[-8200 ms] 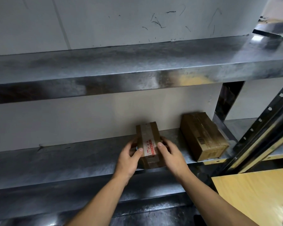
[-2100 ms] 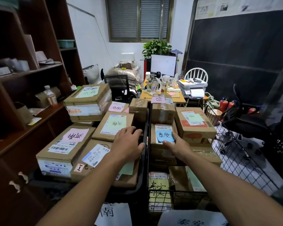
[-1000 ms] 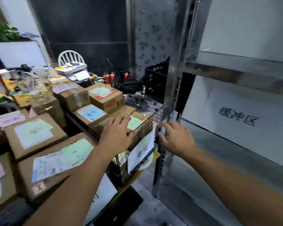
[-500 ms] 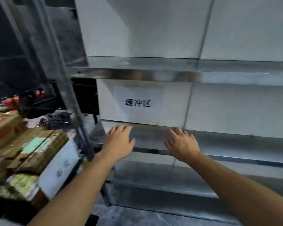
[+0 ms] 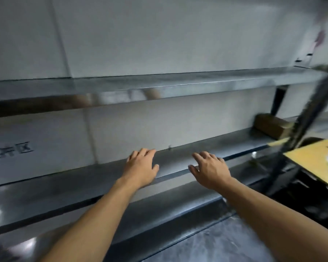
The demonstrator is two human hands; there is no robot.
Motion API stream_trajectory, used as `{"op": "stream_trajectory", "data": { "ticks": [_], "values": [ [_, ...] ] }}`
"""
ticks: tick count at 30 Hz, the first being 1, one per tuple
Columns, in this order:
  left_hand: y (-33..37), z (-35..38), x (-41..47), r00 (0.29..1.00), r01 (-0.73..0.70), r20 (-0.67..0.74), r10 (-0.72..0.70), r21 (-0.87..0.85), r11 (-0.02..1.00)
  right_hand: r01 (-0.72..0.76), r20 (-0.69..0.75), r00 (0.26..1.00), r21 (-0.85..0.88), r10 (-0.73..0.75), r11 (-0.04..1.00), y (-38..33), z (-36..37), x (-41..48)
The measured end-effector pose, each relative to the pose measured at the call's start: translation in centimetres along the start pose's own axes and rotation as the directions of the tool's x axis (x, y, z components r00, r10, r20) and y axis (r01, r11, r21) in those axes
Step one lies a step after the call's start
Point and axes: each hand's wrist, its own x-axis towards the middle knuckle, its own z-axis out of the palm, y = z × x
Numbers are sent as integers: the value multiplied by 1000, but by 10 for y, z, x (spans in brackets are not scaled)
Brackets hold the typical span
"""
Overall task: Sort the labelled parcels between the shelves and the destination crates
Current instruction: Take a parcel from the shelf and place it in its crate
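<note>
At two o'clock from the right hand (image 5: 209, 170), well apart at the far end of the middle shelf (image 5: 74, 188): lone brown parcel (image 5: 270, 126), just beside the slanted upright (image 5: 308, 114). Probably a reach for it next; best to sidestep right, clasp opposite sides with both hands, draw out clear of the upright, read the label before choosing a crate. Left hand (image 5: 141, 167) at nine o'clock of the right, palms down. Fingers (image 5: 206, 156) of both spread, nearly straight, holding nothing; touching metal or not, cannot tell.

A brown parcel (image 5: 272, 126) lies on the metal shelf's (image 5: 102, 178) right end.
</note>
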Motion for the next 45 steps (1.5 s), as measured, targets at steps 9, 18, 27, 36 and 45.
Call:
{"op": "stream_trajectory", "data": {
  "ticks": [9,18,27,36,45],
  "values": [
    [159,50,78,949,-308,59,308,-9,951,-292,-25,956,-62,291,954,159,-10,-37],
    [285,115,149,837,-517,162,522,-80,853,-500,-6,866,-60,500,864,281,-1,-52],
    [398,165,272,776,-595,185,604,-105,797,-589,-6,806,-89,591,803,407,4,19],
    [492,202,353,747,-632,195,636,-90,770,-600,-1,798,-83,602,795,520,5,70],
    [550,255,432,854,-475,217,472,-40,879,-464,65,884,7,463,886,635,29,158]
  ]
}}
